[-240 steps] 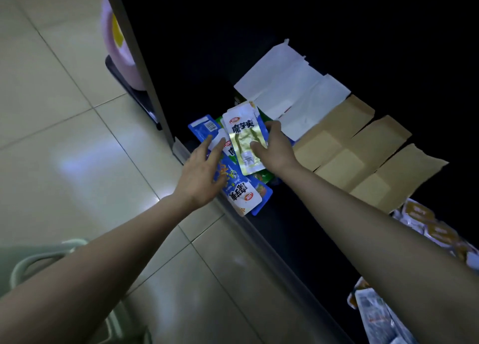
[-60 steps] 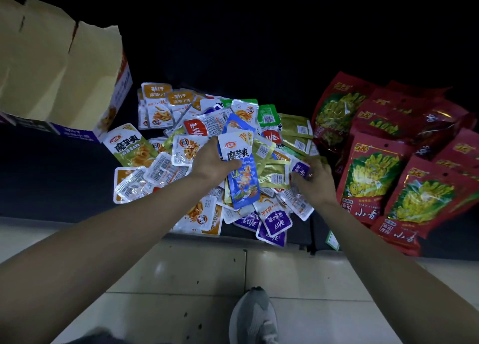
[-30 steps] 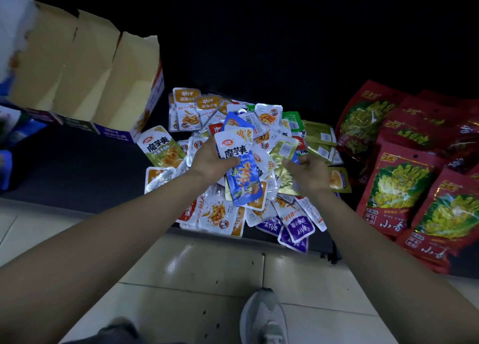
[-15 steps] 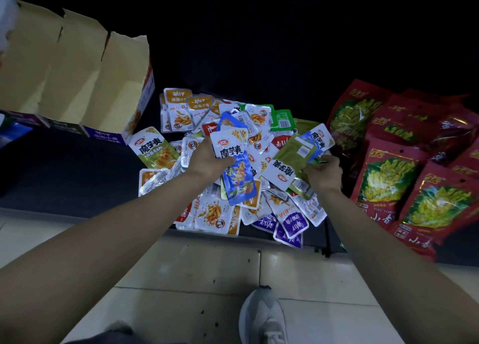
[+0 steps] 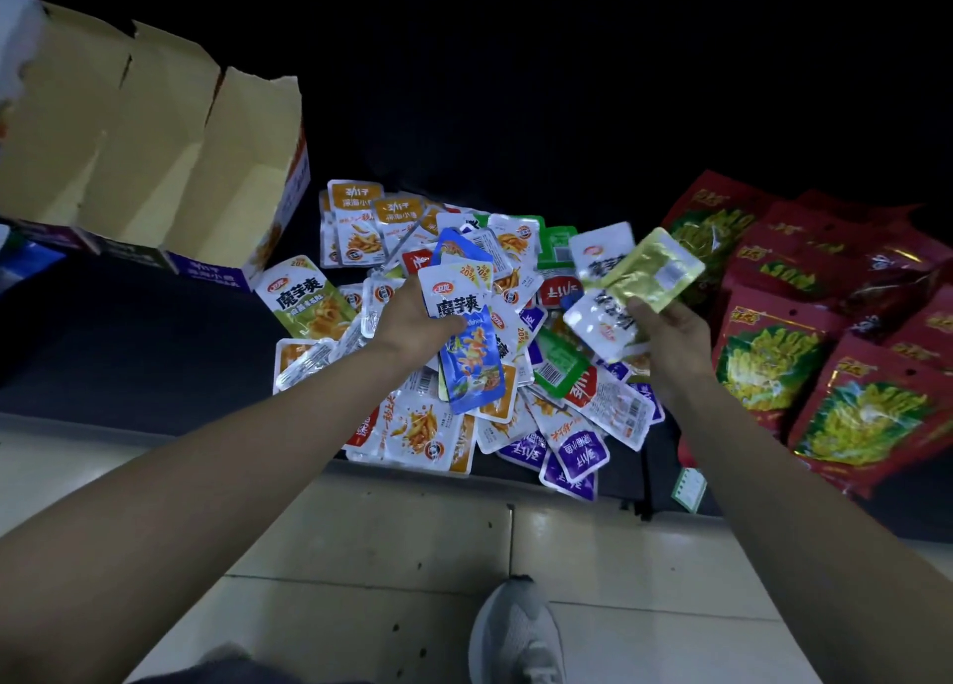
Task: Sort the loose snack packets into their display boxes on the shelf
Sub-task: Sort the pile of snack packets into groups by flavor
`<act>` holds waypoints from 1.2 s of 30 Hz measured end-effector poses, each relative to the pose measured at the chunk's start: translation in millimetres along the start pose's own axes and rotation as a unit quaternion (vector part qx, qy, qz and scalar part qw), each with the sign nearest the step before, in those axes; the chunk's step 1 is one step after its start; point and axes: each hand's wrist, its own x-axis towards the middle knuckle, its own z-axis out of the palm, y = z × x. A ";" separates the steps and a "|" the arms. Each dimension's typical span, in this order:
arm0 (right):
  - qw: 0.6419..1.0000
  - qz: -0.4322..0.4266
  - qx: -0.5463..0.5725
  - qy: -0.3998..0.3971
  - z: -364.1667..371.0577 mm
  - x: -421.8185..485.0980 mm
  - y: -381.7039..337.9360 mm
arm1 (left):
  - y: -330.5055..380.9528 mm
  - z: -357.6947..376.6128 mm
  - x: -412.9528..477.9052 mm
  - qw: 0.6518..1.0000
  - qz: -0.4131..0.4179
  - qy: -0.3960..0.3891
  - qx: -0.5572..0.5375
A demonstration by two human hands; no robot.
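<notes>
A heap of loose snack packets [image 5: 412, 430] in white, orange, purple and green lies on the dark shelf. My left hand [image 5: 412, 320] grips a small stack of packets over the heap, a blue-and-white packet [image 5: 466, 353] on top. To the right, my right hand [image 5: 670, 338] pinches a few packets raised above the heap: a gold-green packet [image 5: 652, 268] on top of white ones [image 5: 598, 317]. An open cardboard display box [image 5: 170, 167] with torn flaps stands at the upper left, its inside bare where visible.
Large red bags [image 5: 773, 369] with green pictures lie stacked at the right of the shelf. The shelf's front edge [image 5: 232, 441] runs across the view above a tiled floor. My grey shoe [image 5: 515, 632] stands just below it. The back of the shelf is dark.
My right hand has lifted its packets up and to the right, off the heap. The left hand has kept its stack in about the same place.
</notes>
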 end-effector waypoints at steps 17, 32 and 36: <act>0.933 -0.065 -0.071 -0.346 155.2 -64.0 -42.6 | 21.2 -49.2 -38.8 0.986 0.077 0.076 -0.125; 0.832 -0.132 -0.139 -0.520 372.1 -158.8 -85.6 | -54.0 -259.5 -107.5 0.915 -0.099 0.390 0.019; 0.836 -0.163 -0.190 -0.489 425.7 -160.6 -109.8 | -88.9 -314.3 -119.4 0.851 -0.064 0.432 0.290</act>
